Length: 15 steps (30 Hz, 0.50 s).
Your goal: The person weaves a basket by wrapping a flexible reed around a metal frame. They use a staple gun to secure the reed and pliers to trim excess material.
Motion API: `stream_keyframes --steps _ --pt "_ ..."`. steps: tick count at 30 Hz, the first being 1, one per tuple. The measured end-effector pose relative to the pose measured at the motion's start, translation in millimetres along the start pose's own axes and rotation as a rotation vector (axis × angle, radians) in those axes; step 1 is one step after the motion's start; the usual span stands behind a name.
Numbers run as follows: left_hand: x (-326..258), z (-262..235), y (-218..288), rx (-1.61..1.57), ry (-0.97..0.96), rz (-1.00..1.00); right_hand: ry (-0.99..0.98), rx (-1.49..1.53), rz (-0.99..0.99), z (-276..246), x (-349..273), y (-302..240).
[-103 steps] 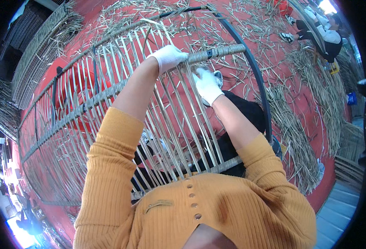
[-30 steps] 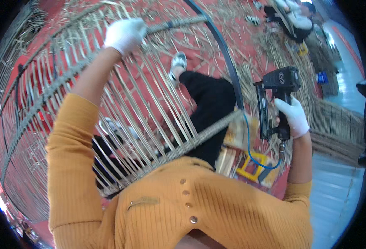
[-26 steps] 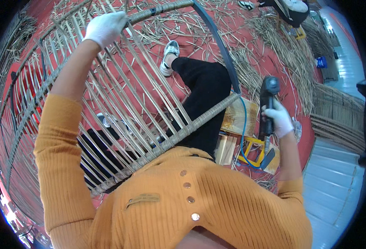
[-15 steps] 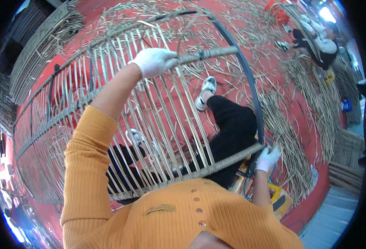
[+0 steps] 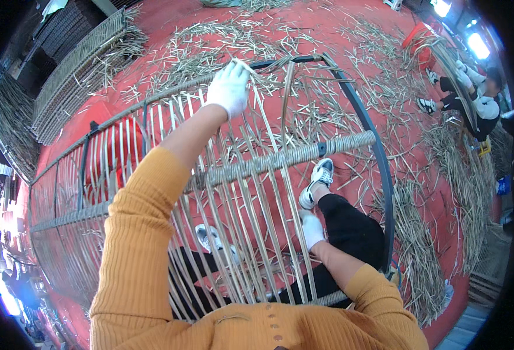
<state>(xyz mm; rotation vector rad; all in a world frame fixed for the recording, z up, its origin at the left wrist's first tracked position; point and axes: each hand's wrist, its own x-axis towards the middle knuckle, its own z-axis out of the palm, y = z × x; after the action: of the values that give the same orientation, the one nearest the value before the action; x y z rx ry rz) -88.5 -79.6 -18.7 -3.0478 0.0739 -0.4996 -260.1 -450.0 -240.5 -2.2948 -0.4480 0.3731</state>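
Observation:
A large curved panel of thin cane strips [image 5: 251, 192] on a dark metal hoop frame [image 5: 379, 169] lies across my lap. My left hand [image 5: 229, 87], in a white glove, is raised to the panel's top edge and closed around the strip ends and the pale rim there. My right hand [image 5: 312, 228], also gloved, is low down among the upright strips, just below a woven horizontal band [image 5: 303, 153]; its fingers lie against one strip, and its grip is hidden. My legs and white shoe [image 5: 318, 178] show through the strips.
Loose cane strips and offcuts [image 5: 426, 262] litter the red floor. Finished woven panels [image 5: 76, 70] are stacked at the upper left. Another person [image 5: 472, 99] sits working at the upper right.
My right hand held a nail gun a second ago, lowered it to the floor on my right, and has now come back empty to the strips. My left hand stayed on the top edge.

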Motion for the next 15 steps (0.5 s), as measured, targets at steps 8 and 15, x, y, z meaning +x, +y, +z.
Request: stream_keyframes --steps 8,15 --pt "106 32 -52 -0.832 -0.172 -0.447 -0.086 1.260 0.387 70 217 -27" --pt "116 48 -58 -0.626 -0.295 -0.374 0.409 0.436 -0.456 -17 391 -200"
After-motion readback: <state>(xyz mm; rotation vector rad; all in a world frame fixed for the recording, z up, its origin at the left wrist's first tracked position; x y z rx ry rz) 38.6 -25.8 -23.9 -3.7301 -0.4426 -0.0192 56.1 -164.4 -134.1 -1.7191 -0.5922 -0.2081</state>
